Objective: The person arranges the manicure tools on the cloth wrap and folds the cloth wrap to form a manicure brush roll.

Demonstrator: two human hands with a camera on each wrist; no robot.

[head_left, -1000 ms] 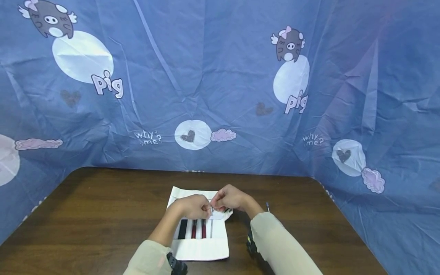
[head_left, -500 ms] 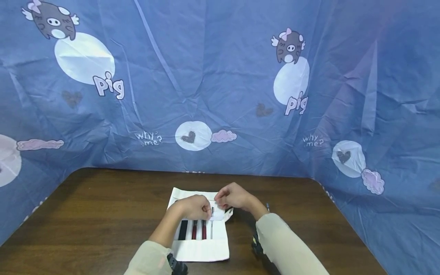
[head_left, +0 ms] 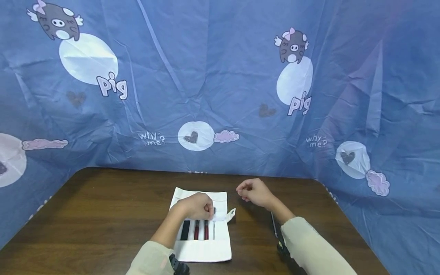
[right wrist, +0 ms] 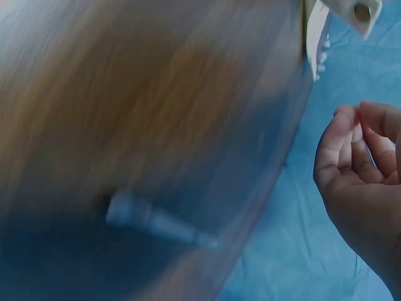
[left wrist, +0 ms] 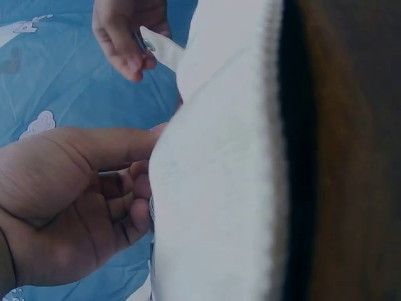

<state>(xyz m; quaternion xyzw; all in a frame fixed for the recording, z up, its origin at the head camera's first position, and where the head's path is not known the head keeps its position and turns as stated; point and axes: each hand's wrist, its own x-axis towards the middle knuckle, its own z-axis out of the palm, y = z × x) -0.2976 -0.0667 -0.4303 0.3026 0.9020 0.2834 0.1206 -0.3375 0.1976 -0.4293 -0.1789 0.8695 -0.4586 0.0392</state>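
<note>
Right hand (head_left: 256, 193) hovers free beyond the pouch's (head_left: 203, 251) edge

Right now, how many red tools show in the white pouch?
2, side by side in the white pouch: one red tool beside the black piece, a second red tool beside the thin silver tool. Others may be hidden under the left hand.

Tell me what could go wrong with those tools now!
The loose tool lies on the table near the right sleeve, which might knock it away. The thin silver tool seems just tucked into the white case, so it might slide out if that tips. The left grip, over the case, might tug it crooked.
</note>
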